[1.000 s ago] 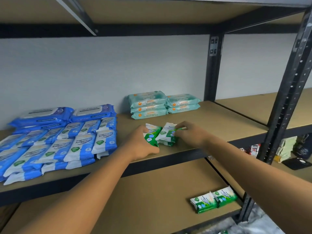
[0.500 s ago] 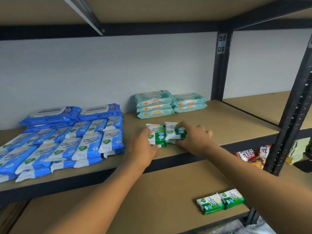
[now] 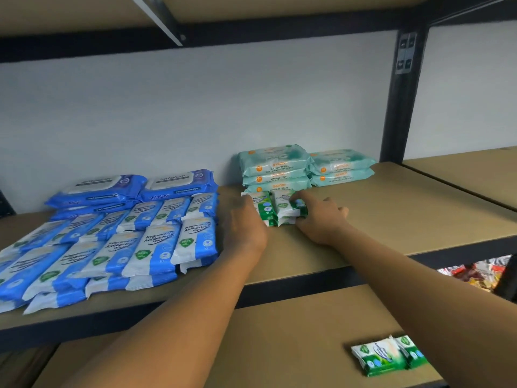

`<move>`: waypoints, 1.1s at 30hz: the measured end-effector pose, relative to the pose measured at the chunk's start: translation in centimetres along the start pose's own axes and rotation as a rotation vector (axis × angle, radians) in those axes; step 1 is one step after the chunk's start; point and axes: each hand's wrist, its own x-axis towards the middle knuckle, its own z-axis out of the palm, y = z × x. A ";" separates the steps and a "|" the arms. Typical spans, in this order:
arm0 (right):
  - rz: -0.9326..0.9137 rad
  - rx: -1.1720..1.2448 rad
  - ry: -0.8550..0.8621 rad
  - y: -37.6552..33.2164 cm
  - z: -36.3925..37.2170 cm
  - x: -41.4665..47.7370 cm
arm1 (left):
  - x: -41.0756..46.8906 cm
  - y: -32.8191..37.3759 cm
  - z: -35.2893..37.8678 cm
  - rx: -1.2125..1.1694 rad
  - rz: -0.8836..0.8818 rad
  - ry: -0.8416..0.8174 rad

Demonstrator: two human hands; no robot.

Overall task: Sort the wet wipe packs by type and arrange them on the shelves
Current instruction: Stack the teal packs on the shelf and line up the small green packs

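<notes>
Small green-and-white wipe packs [image 3: 275,208] lie stacked in two side-by-side piles on the middle shelf [image 3: 391,219], pressed against the front of the teal pack stacks [image 3: 275,166]. My left hand [image 3: 246,222] presses on their left side, and my right hand [image 3: 319,217] grips their right side, fingers curled over the right pile. Left of them lie several small blue-and-white antibacterial packs [image 3: 156,242] in rows, with larger dark blue packs [image 3: 179,183] behind. Two more green packs [image 3: 386,355] lie on the lower shelf.
A second teal stack [image 3: 341,166] stands right of the first. A black upright post [image 3: 400,107] divides this bay from the shelf to the right. Colourful snack packets [image 3: 475,273] show below at the right. The upper shelf's underside hangs overhead.
Both hands have slid the green packs backward along the shelf, from near the front edge to against the teal stacks. The camera has moved closer and to the left.
</notes>
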 end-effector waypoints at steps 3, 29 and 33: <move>0.018 0.006 -0.009 0.0 0.7 1.7 | 1.2 -0.3 0.9 0.023 -0.014 0.007; 0.038 0.040 0.061 -0.4 0.9 1.6 | 2.2 -1.3 2.9 0.170 0.061 0.053; 0.009 0.052 0.111 0.3 -0.7 -2.1 | -1.3 0.0 1.2 0.205 0.047 0.036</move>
